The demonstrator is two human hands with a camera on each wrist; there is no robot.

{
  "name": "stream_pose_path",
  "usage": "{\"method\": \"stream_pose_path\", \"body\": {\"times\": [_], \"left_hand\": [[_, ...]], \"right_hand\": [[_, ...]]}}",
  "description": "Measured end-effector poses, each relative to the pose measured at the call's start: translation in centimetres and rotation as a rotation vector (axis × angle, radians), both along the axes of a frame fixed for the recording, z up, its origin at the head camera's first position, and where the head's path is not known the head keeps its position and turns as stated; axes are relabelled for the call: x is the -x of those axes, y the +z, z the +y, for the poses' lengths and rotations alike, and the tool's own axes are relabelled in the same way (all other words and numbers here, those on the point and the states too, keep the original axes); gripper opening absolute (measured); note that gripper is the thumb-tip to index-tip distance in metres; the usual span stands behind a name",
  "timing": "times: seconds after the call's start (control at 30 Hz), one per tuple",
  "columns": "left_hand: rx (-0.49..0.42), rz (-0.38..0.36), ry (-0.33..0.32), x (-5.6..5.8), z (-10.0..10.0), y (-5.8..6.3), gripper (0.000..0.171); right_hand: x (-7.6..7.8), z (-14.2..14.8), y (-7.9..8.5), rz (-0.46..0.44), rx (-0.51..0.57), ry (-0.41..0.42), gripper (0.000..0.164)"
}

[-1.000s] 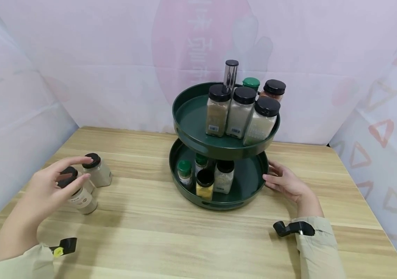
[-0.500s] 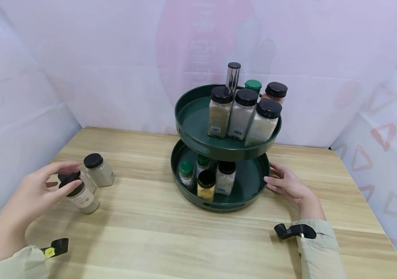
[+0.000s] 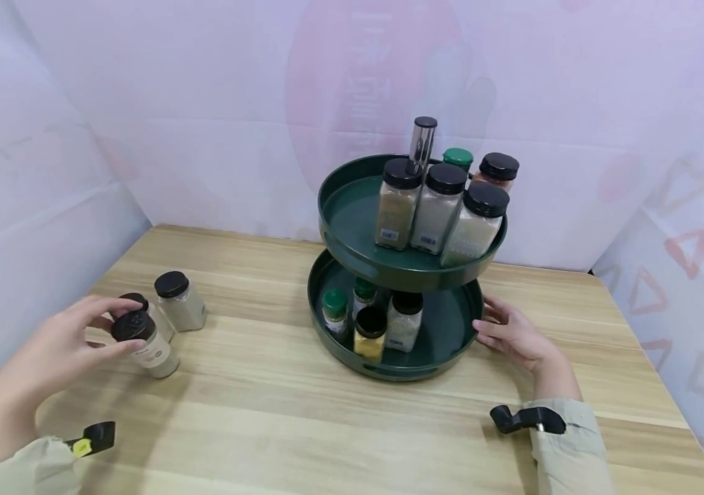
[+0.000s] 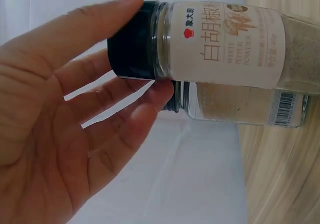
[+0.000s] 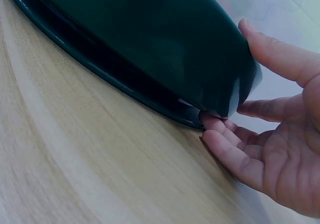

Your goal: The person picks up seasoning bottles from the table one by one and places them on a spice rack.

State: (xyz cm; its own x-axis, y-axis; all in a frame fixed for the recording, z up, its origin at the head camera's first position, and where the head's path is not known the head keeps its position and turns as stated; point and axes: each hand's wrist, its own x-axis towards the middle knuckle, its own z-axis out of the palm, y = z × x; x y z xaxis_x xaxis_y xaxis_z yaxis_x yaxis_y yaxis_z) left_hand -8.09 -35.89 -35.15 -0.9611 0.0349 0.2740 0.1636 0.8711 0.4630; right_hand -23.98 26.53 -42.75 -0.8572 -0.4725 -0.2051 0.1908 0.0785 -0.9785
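My left hand (image 3: 73, 344) is at the near jar on the left, a clear white pepper shaker (image 4: 225, 42) with a black cap. Thumb and fingers curl round that cap, thumb on one side and fingers on the other. A second black-capped jar (image 4: 240, 103) stands close behind it, by my fingertips. My right hand (image 3: 515, 337) holds the lower tray's right side on a dark green two-tier spice rack (image 3: 445, 337). Its thumb (image 5: 270, 49) lies against the tray wall near the rim, while the other fingers reach under the wall's bottom edge.
A third black-capped jar (image 3: 181, 302) stands behind the pair at left. The upper tray (image 3: 352, 210) bears several jars and a tall slim container (image 3: 422, 144). Small green-capped bottles (image 3: 335, 309), a yellow-filled jar (image 3: 369, 337) and another jar (image 3: 403, 323) stand in the lower tray.
My left hand has drawn back from the farther jars, and its fingers have closed in round the near shaker's cap. The right hand stays at the rack; the whole view has shifted slightly.
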Motion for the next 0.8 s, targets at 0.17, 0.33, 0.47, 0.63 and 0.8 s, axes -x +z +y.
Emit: {"method": "stream_pose_path", "body": {"times": [0.17,0.33,0.47,0.63,0.8], "left_hand": [[-0.02,-0.027,-0.08,0.5,0.9,-0.1,0.053],[-0.114,-0.101,-0.147,1.0,1.8,-0.3,0.051],[-0.161,-0.122,-0.171,1.2,2.0,-0.5,0.049],[-0.152,-0.114,-0.172,1.3,2.2,-0.5,0.048],[-0.149,-0.115,-0.172,1.3,2.5,-0.4,0.047]], "right_hand": [[0.1,0.2,0.1,-0.007,-0.006,-0.005,0.085],[0.3,0.3,0.1,-0.013,-0.004,-0.007,0.086],[0.3,0.3,0.1,-0.013,-0.005,-0.007,0.087],[0.2,0.3,0.1,-0.015,-0.005,-0.01,0.086],[0.1,0.0,0.0,-0.007,0.001,-0.004,0.085]]}}
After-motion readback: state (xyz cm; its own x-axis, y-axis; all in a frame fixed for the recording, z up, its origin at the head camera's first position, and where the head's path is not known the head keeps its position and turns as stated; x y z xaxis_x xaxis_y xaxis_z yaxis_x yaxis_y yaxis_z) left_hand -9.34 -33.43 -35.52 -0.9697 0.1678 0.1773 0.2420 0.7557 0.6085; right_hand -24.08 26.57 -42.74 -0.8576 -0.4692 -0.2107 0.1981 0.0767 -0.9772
